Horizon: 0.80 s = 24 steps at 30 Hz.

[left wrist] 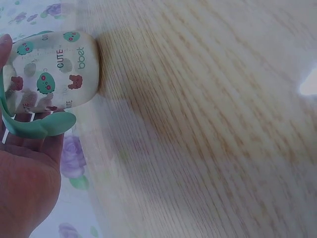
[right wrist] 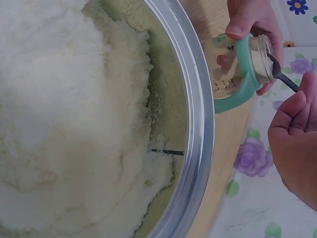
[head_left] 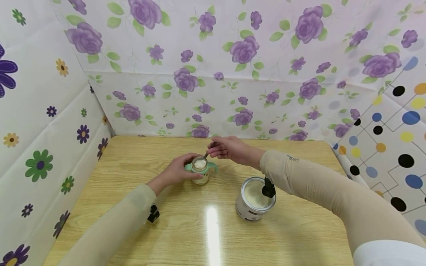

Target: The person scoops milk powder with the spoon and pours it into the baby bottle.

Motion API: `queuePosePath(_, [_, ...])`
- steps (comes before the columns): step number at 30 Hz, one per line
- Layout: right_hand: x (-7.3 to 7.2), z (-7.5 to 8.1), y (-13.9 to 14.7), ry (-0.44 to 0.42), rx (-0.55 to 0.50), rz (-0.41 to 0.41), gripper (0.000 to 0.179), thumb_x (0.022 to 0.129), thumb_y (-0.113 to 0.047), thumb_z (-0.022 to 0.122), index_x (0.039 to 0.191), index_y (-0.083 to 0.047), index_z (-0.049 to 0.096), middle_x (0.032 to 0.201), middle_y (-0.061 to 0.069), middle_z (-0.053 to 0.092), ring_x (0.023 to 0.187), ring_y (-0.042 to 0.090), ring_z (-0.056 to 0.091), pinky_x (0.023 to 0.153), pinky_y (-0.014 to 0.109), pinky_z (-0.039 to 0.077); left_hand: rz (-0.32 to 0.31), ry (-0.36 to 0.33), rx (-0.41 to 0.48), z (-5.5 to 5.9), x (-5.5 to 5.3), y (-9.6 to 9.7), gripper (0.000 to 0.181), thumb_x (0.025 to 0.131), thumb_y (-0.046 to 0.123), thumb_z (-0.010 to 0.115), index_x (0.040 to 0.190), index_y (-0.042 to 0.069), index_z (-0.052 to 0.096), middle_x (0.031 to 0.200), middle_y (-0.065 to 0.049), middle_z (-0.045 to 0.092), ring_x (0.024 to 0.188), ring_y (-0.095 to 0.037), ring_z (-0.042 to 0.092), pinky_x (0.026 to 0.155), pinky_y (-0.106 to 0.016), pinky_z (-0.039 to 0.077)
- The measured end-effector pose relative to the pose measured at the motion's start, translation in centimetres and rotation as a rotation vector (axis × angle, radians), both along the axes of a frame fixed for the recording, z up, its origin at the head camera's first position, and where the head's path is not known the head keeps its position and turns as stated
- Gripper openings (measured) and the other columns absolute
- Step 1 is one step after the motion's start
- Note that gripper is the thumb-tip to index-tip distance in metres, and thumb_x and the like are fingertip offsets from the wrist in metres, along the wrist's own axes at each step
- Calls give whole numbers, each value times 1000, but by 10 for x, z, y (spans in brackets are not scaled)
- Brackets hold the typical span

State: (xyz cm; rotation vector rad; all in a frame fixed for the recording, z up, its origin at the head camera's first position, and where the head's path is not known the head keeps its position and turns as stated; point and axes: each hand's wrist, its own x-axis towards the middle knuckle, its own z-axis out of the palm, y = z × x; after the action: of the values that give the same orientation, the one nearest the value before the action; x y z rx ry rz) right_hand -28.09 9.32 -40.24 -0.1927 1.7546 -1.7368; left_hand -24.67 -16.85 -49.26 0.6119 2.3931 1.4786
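Note:
A clear baby bottle [head_left: 203, 180] with green side handles and printed cartoon figures stands uncapped on the table. My left hand [head_left: 175, 171] holds it around its side; in the left wrist view, fingers show behind the bottle and one handle [left wrist: 34, 125]. White powder shows at its mouth. Above and to the right, my right hand [head_left: 233, 149] pinches the handle of a dark spoon [right wrist: 286, 79], whose tip is in the bottle's mouth. Nearer me, below the right forearm, stands an open tin [head_left: 247, 212] of pale powder. Its metal rim [right wrist: 202, 114] fills much of the right wrist view.
The wooden table [head_left: 173, 229] meets a flower-printed cloth [head_left: 219, 99] at the back. Patterned sheets line the left and right sides. A black wrist device [head_left: 268, 188] on the right sleeve overlaps the tin's rim from above.

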Motion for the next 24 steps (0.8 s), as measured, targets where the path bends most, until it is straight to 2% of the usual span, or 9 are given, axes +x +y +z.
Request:
queuePosePath(4, [-1,-1,-1,-11,21,-7,59,114,-47,49,131,7,64,101,4,79,89,14,75,79,25,59,-2,2,2,-1,-1,-1,70,86,23,94,148,16,62,137,-4,69,129,-26,64,111,-51,51])
queuePosePath(9, [-1,-2,-3,9,55,-9,65,113,-49,50,135,11,62,99,4,78,87,14,74,79,26,58,-14,10,16,-3,-1,-1,69,87,22,93,149,16,62,137,-4,69,128,-26,64,111,-51,51])
queuePosePath(14, [1,-2,-5,58,104,-4,55,113,-44,53,126,7,68,97,4,79,87,16,73,79,27,58,-15,7,30,-3,0,-1,67,88,23,92,149,17,62,138,-4,68,129,-27,63,111,-52,51])
queuePosePath(18, [0,-2,-3,174,156,60,43,114,-36,54,119,1,74,99,7,80,89,20,75,81,30,59,-12,3,27,-2,1,-1,67,89,24,91,149,18,62,138,-4,68,129,-27,63,110,-53,51])
queuePosePath(24, [-1,6,0,440,279,253,33,113,-23,52,122,-3,77,104,9,81,91,22,77,81,34,61,-12,13,18,-2,1,-1,67,89,24,91,149,17,62,138,-6,68,127,-27,64,109,-52,51])
